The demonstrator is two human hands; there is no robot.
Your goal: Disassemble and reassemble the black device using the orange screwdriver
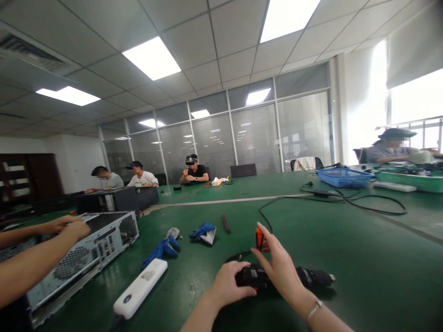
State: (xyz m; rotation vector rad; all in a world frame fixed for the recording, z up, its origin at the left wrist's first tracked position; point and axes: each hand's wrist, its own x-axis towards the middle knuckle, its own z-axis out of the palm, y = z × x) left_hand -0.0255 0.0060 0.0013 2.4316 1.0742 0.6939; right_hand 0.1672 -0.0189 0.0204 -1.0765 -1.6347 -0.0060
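Glass partitions with fine-slatted blinds back the room, and across it runs a long table with a smooth, faintly glossy green top point(374, 258). On it, in front of the wearer, lies a long black cylindrical power tool point(258, 275), its body matt and stepped, narrowing towards a small bright metal tip point(332, 277) at the right end; a touch of orange shows low on its side. The left hand point(230, 282) is curled round the tool's rear end, thumb below and fingers over the top. The right hand point(282, 265), raised above the tool's middle, has its thumb and fingers closed about a small upright orange-and-black piece point(259, 238), whose far side the fingers hide. Beyond the hands lies a slim dark brown bar point(226, 223); further left are two crumpled blue-and-white fabric gloves point(204, 233) and a rounded white plastic power strip point(141, 287). At far left, a co-worker's hands point(71, 226) rest on a grey sheet-metal computer case point(81, 258) with a perforated round vent.
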